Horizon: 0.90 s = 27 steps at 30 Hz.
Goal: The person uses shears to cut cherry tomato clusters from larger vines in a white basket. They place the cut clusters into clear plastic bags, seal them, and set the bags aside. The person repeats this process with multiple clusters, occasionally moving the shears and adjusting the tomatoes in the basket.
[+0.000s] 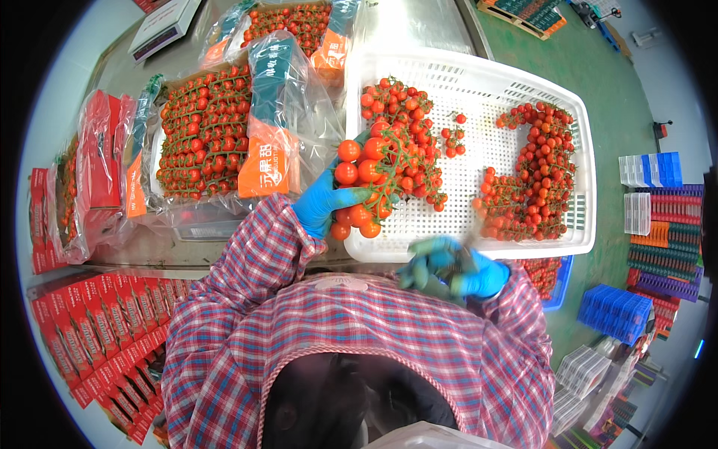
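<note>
My left hand (pixel 321 203), in a blue glove, is closed around a bunch of cherry tomatoes (pixel 366 179) on green stems. It holds the bunch over the left side of a white perforated crate (pixel 479 63). Just beyond the crate's near edge is my right hand (pixel 452 269), also gloved in blue with stained fingers. Motion smears it; its fingers are curled, and a narrow greyish thing beside them is too blurred to name. Inside the crate lie a heap of vine tomatoes (pixel 419 142) near my left hand, another heap (pixel 542 172) at the right, and a small sprig (pixel 452 138) between.
Left of the crate, an open package (pixel 206 135) holds rows of vine tomatoes under clear film, with another package (pixel 288 26) behind it. Red cartons (pixel 97 314) stand at lower left. A blue crate (pixel 557 284) with tomatoes sits below right; stacked baskets (pixel 617 313) stand on the green floor.
</note>
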### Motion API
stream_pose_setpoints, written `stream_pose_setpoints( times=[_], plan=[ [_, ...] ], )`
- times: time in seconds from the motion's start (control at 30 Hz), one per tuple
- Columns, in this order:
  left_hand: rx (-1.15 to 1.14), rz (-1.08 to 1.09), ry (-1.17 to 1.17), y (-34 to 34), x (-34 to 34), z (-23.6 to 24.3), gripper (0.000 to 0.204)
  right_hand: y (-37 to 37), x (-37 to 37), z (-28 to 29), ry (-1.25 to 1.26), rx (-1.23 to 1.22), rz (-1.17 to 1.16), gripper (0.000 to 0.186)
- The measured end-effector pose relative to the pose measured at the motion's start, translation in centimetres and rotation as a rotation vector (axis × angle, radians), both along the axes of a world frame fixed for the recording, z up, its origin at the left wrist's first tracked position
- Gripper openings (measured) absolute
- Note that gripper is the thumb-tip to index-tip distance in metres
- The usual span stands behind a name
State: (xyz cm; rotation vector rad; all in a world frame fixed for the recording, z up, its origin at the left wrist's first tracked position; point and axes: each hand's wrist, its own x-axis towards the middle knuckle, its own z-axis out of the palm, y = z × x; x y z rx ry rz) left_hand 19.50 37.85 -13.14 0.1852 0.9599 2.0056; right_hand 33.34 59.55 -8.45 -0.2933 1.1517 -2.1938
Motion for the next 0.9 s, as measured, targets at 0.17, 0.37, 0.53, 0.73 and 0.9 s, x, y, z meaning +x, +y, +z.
stream_pose_setpoints(
  times=[0.17,0.37,0.53,0.73,0.9],
  plan=[
    [-0.016,0.007,0.206,0.5,0.1,0.4,0.074,1.5,-0.8,1.0,-0.085,0.836,-0.206,0.041],
    [-0.114,-0.106,0.177,1.3,0.1,0.6,0.079,2.1,-1.2,1.1,-0.027,0.997,-0.171,0.039],
    [-0.091,-0.184,0.049,2.1,0.1,-0.1,0.074,4.5,-1.2,0.7,0.111,1.234,-0.244,0.03],
    [0.058,0.014,-0.041,2.9,0.3,-0.4,0.064,4.7,-6.5,-0.2,0.618,2.012,-0.532,0.062],
    [0.181,0.189,-0.217,0.0,-0.4,0.2,0.051,-6.2,-7.8,-1.5,0.738,1.01,-0.687,0.07]
  ],
)
